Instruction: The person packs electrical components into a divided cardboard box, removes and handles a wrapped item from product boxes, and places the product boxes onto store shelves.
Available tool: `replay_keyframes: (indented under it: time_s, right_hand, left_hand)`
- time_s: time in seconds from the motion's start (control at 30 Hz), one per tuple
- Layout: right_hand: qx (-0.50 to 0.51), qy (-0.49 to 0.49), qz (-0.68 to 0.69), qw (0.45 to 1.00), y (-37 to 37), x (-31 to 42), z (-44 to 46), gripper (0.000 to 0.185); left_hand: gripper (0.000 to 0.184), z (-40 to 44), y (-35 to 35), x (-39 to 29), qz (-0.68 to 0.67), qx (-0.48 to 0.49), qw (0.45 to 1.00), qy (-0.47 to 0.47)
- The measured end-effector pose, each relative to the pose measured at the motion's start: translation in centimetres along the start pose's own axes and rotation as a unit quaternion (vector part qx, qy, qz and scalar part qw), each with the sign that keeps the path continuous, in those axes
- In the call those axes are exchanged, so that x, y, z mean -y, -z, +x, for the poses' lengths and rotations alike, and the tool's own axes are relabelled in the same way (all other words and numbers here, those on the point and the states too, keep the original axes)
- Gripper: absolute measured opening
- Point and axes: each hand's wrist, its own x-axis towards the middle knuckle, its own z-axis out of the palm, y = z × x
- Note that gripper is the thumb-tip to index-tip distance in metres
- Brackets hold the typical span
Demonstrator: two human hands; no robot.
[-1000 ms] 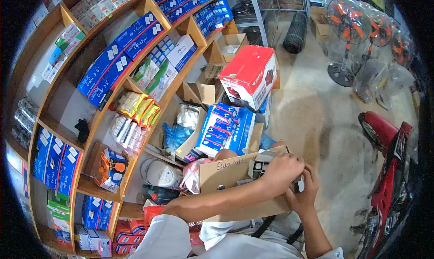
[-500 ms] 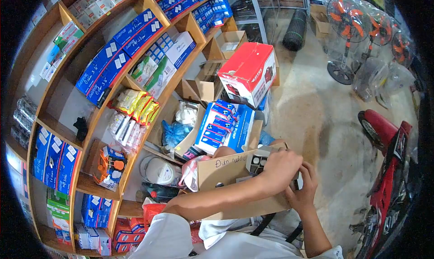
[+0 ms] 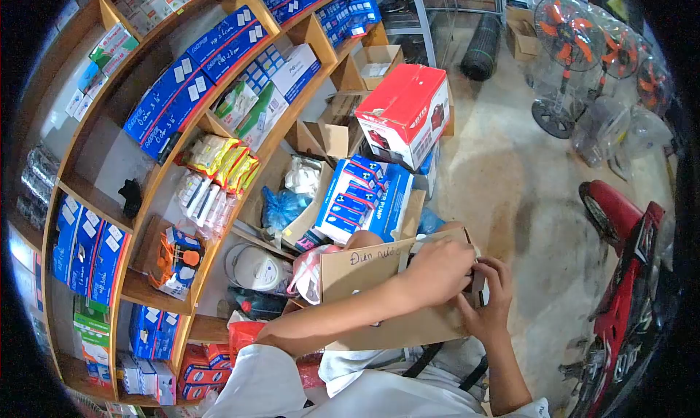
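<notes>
A cardboard box (image 3: 394, 330) with handwriting on its raised flap stands at my lap. My left hand (image 3: 441, 272) reaches across it, fingers curled down over the right part of the opening; what they grip is hidden. Beside it, at the box's right edge, my right hand (image 3: 487, 301) has its thumb and fingers bent around a small dark and pale item that I cannot make out. The two hands are close together. The left forearm covers much of the box's inside.
Wooden shelves (image 3: 292, 119) with blue boxes curve along the left. Ahead are a red and white carton (image 3: 407, 108) and a blue pump box (image 3: 390, 199) with small boxes on it. A red motorbike (image 3: 627, 272) stands right, wrapped fans (image 3: 565, 61) behind it.
My left hand has shifted slightly left and now covers the small compartmented carton that showed beside it. My right hand has barely moved. The view has shifted slightly.
</notes>
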Motion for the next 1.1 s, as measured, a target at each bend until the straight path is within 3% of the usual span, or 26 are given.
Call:
replay_keyframes:
  time_s: [0.17, 0.23, 0.37, 0.5, 0.63, 0.77, 0.9, 1.0, 1.1]
  right_hand:
    - [0.012, 0.011, 0.018, 1.000, -0.1, 0.1, 0.2, 0.055]
    - [0.012, 0.051, -0.008, 0.999, -0.2, -0.6, 0.7, 0.058]
    - [0.047, 0.072, -0.010, 0.996, 0.3, 0.1, 1.9, 0.050]
    - [0.053, 0.053, -0.007, 0.997, 0.9, 0.8, 2.6, 0.042]
    - [-0.011, 0.121, -0.052, 0.991, 0.4, 2.7, 3.0, 0.040]
    - [0.170, 0.191, 0.031, 0.966, -1.5, 5.9, 1.3, 0.040]
    - [0.220, 0.169, 0.018, 0.961, -4.8, 8.0, -0.5, 0.041]
    - [0.321, 0.063, -0.061, 0.943, -5.8, 9.3, -0.5, 0.047]
    - [0.304, 0.111, -0.045, 0.945, -6.7, 8.4, -0.7, 0.045]
  left_hand:
    - [0.036, -3.3, 1.6, 1.4, -0.064, -0.077, 0.990, -0.097]
    - [0.038, -4.7, 2.9, 2.0, -0.062, -0.096, 0.989, -0.093]
    - [0.035, -8.4, 5.5, 4.3, -0.099, -0.174, 0.979, -0.044]
    - [0.032, -11.4, 5.9, 6.3, -0.099, -0.203, 0.972, 0.061]
    - [0.031, -14.8, 6.1, 7.1, -0.099, -0.230, 0.963, 0.097]
    - [0.032, -18.1, 3.6, 6.7, -0.141, -0.232, 0.950, 0.157]
    - [0.052, -18.5, 1.6, 4.3, -0.094, -0.187, 0.965, 0.159]
    - [0.061, -18.5, -0.2, 4.2, -0.059, -0.199, 0.965, 0.160]
    - [0.062, -18.9, -1.2, 4.7, -0.062, -0.212, 0.965, 0.142]
